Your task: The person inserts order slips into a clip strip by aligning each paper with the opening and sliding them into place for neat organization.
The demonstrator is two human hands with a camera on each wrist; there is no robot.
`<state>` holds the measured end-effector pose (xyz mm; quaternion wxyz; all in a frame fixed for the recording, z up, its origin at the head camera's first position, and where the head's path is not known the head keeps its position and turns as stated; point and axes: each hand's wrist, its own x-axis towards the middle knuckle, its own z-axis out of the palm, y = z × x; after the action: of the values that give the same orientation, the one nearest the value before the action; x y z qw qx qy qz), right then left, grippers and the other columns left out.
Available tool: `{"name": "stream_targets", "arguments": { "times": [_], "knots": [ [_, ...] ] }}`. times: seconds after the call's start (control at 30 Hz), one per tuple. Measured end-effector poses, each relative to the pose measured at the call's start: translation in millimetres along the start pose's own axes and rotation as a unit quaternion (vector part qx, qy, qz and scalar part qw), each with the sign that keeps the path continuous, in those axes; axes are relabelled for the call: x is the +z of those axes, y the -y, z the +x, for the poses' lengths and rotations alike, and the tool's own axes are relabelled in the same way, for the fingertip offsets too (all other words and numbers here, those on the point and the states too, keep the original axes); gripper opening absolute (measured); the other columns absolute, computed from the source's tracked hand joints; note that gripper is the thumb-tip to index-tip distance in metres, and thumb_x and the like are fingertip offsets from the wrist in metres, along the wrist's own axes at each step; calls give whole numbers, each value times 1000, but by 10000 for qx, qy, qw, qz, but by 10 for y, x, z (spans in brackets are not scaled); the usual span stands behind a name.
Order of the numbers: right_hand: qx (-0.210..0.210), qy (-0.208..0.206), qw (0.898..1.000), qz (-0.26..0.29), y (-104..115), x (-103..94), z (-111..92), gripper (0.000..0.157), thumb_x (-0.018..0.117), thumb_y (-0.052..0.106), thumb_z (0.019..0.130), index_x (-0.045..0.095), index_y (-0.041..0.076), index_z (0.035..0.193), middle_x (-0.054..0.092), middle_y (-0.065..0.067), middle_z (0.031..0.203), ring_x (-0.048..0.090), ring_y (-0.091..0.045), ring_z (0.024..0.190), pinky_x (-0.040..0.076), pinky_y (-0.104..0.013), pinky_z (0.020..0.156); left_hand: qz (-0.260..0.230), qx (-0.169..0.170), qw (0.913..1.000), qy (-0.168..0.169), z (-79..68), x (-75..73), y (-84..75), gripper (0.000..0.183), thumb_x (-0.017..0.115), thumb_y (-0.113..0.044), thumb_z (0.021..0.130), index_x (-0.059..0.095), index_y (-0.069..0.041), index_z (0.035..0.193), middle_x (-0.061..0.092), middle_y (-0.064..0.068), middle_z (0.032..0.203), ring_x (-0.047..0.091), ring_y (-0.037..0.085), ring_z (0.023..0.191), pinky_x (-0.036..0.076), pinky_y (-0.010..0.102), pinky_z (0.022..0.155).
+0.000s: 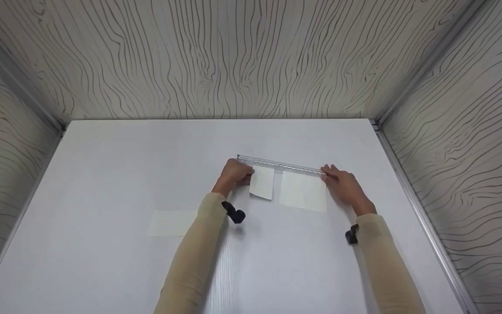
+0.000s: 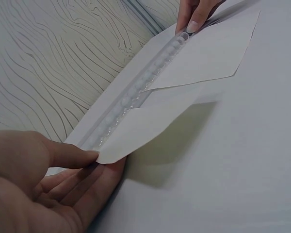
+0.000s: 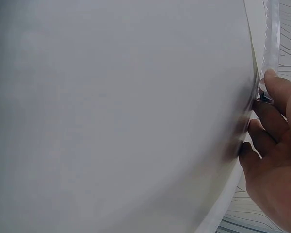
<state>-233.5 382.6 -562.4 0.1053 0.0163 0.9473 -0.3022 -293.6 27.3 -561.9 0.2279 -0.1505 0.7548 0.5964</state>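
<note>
A clear plastic strip [image 1: 283,165] with a row of round shapes along it slants between the two hands. My left hand [image 1: 235,172] is at its left end; thumb and fingers pinch the corner of a small white paper [image 2: 136,133], which is lifted and casts a shadow on the table. Beside it a wider white paper [image 1: 303,190] lies with its upper edge along the strip. My right hand [image 1: 344,185] pinches the strip's other end between thumb and forefinger, its other fingers curled close to the table surface in the right wrist view.
Another pale paper [image 1: 170,223] lies flat on the white table [image 1: 103,174], partly behind my left sleeve. Wood-grain panels [image 1: 216,61] stand along the back and both sides, with metal rails [image 1: 421,209] at the edges. Small black devices sit on both wrists.
</note>
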Motion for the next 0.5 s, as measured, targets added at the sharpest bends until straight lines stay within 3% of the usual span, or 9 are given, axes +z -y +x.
{"name": "stream_targets", "arguments": {
  "times": [0.5],
  "knots": [
    [-41,13,10000,33,-25,-9,-9,53,48,39,112,43,20,161,30,-11,173,23,-39,162,17,-62,130,42,186,9998,38,-20,113,-13,26,70,-4,89,71,3,115,66,1,81,64,12,71,53,21,63]
  ]
}}
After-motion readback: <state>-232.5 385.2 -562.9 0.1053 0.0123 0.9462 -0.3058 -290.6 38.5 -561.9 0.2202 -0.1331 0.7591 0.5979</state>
